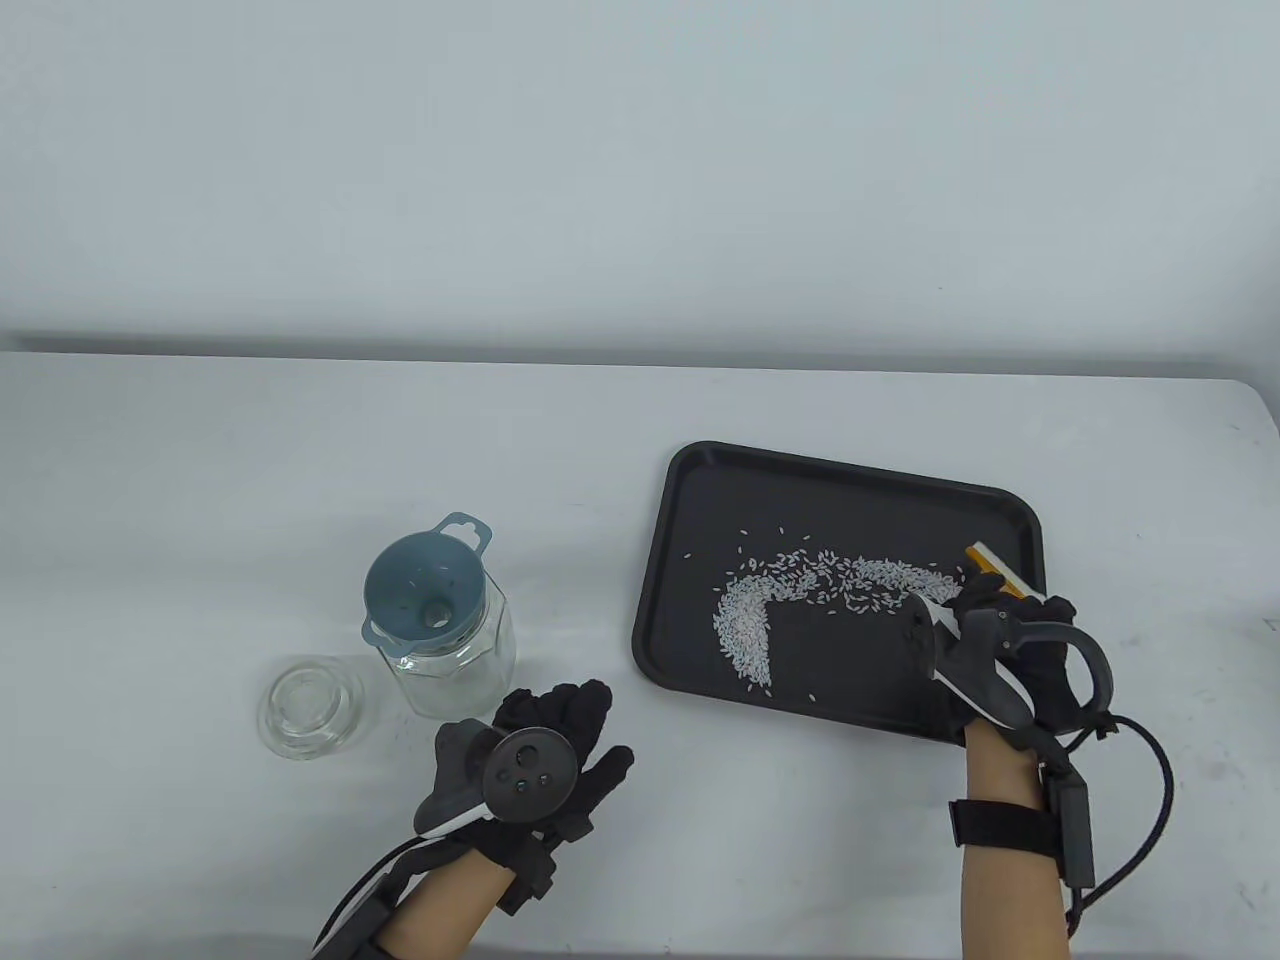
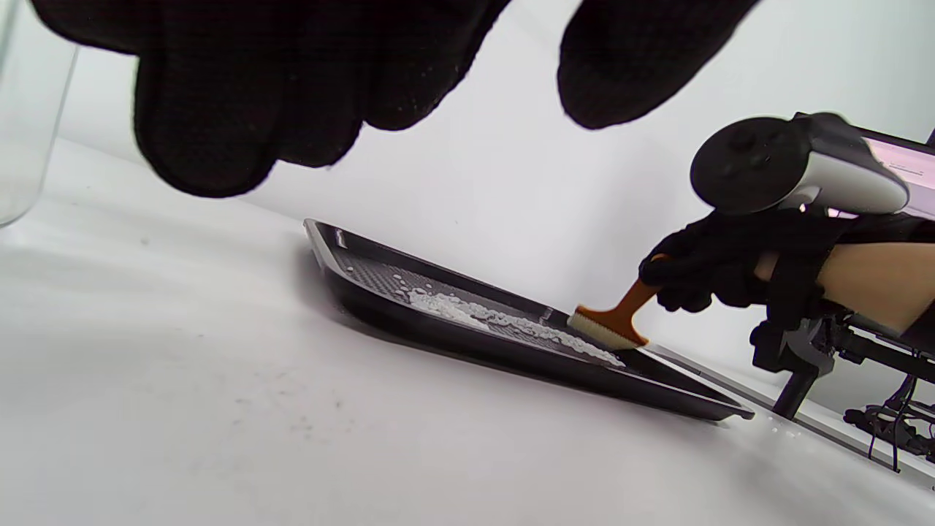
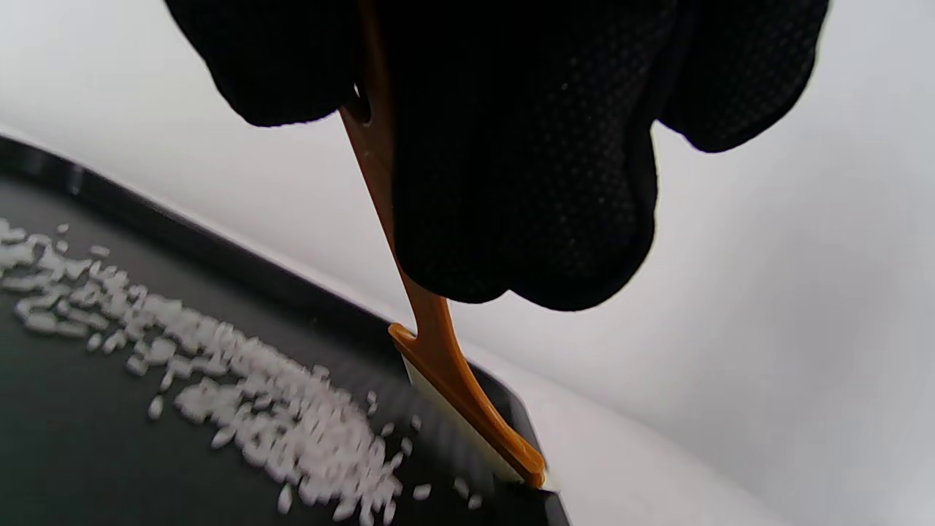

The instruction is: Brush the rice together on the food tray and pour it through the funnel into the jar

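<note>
The right hand (image 1: 1005, 640) is gripping the handle of the orange brush (image 2: 613, 321), its fingers (image 3: 511, 183) curling round it, with the bristle head standing on the tray (image 1: 700, 470) at its right edge. The rice (image 1: 800, 590) is lying to the left of the bristles, its band running along the tray toward the thicker heap at its left end. The left hand (image 1: 545, 760) is resting relaxed and holding nothing near the table's front edge, just beside the jar (image 1: 465, 660) carrying the funnel (image 1: 425, 590).
</note>
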`<action>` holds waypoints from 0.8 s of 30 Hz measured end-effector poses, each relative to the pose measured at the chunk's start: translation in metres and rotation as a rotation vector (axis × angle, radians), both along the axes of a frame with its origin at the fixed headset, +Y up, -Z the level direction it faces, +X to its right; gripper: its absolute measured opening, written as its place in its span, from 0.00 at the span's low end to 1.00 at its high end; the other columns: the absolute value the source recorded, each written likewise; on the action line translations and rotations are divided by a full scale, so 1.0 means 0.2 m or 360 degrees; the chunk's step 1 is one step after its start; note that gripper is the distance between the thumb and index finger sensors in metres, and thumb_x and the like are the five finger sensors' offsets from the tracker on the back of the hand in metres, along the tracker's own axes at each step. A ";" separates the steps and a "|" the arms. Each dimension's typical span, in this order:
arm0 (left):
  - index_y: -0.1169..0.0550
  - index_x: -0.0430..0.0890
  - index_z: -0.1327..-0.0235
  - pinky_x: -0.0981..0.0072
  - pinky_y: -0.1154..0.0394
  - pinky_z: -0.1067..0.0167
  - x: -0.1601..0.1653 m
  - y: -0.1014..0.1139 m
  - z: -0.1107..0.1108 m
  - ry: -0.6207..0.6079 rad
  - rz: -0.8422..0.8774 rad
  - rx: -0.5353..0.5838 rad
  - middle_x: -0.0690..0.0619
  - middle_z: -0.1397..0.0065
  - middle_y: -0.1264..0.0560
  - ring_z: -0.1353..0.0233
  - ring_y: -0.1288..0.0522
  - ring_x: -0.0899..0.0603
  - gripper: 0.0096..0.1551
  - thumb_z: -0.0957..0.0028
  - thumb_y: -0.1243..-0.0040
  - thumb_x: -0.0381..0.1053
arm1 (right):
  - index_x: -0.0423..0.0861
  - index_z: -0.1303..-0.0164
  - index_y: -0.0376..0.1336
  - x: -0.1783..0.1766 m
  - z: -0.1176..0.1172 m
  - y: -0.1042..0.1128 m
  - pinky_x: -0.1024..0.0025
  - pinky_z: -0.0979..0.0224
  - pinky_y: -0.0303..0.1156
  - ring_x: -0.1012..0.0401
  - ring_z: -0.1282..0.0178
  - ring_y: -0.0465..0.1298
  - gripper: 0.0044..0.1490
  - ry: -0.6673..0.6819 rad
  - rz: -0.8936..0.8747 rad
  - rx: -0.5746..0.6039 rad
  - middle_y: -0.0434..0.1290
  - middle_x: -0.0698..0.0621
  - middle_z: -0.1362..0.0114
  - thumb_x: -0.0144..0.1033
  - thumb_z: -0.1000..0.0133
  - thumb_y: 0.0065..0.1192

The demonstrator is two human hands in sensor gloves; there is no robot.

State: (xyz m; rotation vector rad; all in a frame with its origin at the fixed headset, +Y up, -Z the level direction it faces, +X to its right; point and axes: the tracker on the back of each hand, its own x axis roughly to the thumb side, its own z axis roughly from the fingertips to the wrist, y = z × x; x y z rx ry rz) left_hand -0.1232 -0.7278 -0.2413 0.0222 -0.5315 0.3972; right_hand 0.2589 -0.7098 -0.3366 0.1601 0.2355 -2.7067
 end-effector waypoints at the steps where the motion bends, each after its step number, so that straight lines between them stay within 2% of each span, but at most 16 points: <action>1: 0.34 0.27 0.26 0.20 0.40 0.38 0.00 0.00 0.00 0.0002 0.0004 0.0001 0.21 0.32 0.29 0.41 0.24 0.18 0.44 0.42 0.48 0.58 | 0.36 0.45 0.70 -0.01 0.00 -0.02 0.44 0.37 0.69 0.53 0.57 0.86 0.31 0.0008 -0.0058 -0.0011 0.84 0.51 0.52 0.45 0.44 0.53; 3: 0.34 0.27 0.26 0.20 0.40 0.38 -0.01 0.00 0.00 0.0006 0.0011 0.0001 0.21 0.32 0.29 0.41 0.24 0.18 0.44 0.42 0.48 0.58 | 0.32 0.47 0.71 -0.06 0.00 -0.03 0.44 0.37 0.69 0.52 0.59 0.86 0.31 0.0068 -0.0118 0.0032 0.85 0.50 0.55 0.44 0.44 0.53; 6: 0.34 0.27 0.26 0.20 0.40 0.38 -0.01 0.00 0.00 0.0009 0.0012 -0.0004 0.21 0.32 0.29 0.41 0.24 0.18 0.44 0.42 0.48 0.58 | 0.31 0.53 0.73 -0.17 0.01 0.01 0.45 0.39 0.70 0.54 0.65 0.86 0.32 0.0189 -0.0111 0.0070 0.85 0.52 0.61 0.44 0.44 0.51; 8: 0.34 0.27 0.26 0.20 0.40 0.38 -0.01 0.00 0.00 0.0009 0.0012 -0.0005 0.21 0.32 0.29 0.41 0.24 0.18 0.44 0.42 0.48 0.58 | 0.31 0.56 0.74 -0.25 0.02 0.06 0.45 0.40 0.71 0.55 0.67 0.86 0.32 0.0296 -0.0223 0.0098 0.85 0.52 0.63 0.44 0.43 0.51; 10: 0.34 0.27 0.26 0.20 0.40 0.38 -0.01 0.01 0.00 0.0007 0.0013 -0.0005 0.22 0.32 0.29 0.41 0.24 0.18 0.44 0.42 0.48 0.58 | 0.31 0.55 0.74 -0.33 0.05 0.13 0.45 0.39 0.71 0.55 0.66 0.86 0.31 0.0390 -0.0450 0.0115 0.85 0.53 0.63 0.44 0.43 0.51; 13: 0.34 0.27 0.26 0.20 0.40 0.38 -0.02 0.01 0.00 0.0010 0.0021 -0.0008 0.22 0.33 0.29 0.41 0.24 0.18 0.43 0.42 0.48 0.58 | 0.32 0.54 0.74 -0.34 0.08 0.22 0.45 0.39 0.70 0.55 0.65 0.86 0.31 0.0437 -0.0516 0.0196 0.85 0.53 0.62 0.43 0.43 0.51; 16: 0.34 0.27 0.26 0.20 0.40 0.38 -0.03 0.02 0.00 0.0020 0.0040 -0.0008 0.21 0.33 0.29 0.41 0.23 0.19 0.44 0.42 0.48 0.58 | 0.32 0.54 0.74 -0.28 0.09 0.29 0.44 0.39 0.70 0.54 0.65 0.86 0.31 0.0353 -0.0364 0.0274 0.85 0.52 0.61 0.43 0.43 0.51; 18: 0.34 0.27 0.26 0.20 0.40 0.38 -0.03 0.02 0.00 0.0020 0.0043 -0.0009 0.22 0.33 0.29 0.41 0.23 0.19 0.43 0.42 0.48 0.58 | 0.32 0.54 0.74 -0.21 0.08 0.27 0.44 0.40 0.70 0.54 0.65 0.86 0.30 0.0207 -0.0120 0.0216 0.85 0.52 0.61 0.43 0.43 0.51; 20: 0.34 0.27 0.26 0.20 0.39 0.38 -0.02 0.02 0.00 0.0012 0.0038 -0.0009 0.22 0.33 0.28 0.41 0.23 0.19 0.43 0.42 0.48 0.58 | 0.32 0.55 0.74 -0.17 0.06 0.20 0.45 0.40 0.70 0.55 0.66 0.86 0.30 0.0080 0.0055 0.0083 0.85 0.53 0.63 0.44 0.43 0.51; 22: 0.34 0.27 0.26 0.20 0.39 0.38 -0.01 0.02 0.00 0.0001 0.0033 -0.0006 0.22 0.33 0.28 0.41 0.23 0.19 0.43 0.42 0.48 0.58 | 0.33 0.58 0.75 -0.14 0.05 0.13 0.46 0.41 0.71 0.56 0.68 0.86 0.30 0.0001 0.0023 -0.0075 0.85 0.55 0.65 0.44 0.43 0.50; 23: 0.34 0.27 0.26 0.20 0.39 0.38 0.00 0.02 0.00 -0.0004 0.0029 -0.0004 0.22 0.33 0.28 0.41 0.23 0.19 0.43 0.42 0.48 0.58 | 0.32 0.59 0.75 -0.15 0.05 0.11 0.46 0.41 0.72 0.56 0.70 0.86 0.30 0.0021 -0.0113 -0.0095 0.84 0.55 0.66 0.44 0.42 0.50; 24: 0.33 0.27 0.26 0.20 0.39 0.38 0.00 0.02 0.00 -0.0006 0.0026 -0.0002 0.22 0.33 0.28 0.41 0.23 0.19 0.43 0.42 0.48 0.58 | 0.29 0.61 0.75 -0.18 0.05 0.09 0.45 0.43 0.71 0.54 0.72 0.85 0.31 0.0045 -0.0191 -0.0026 0.85 0.52 0.68 0.43 0.43 0.52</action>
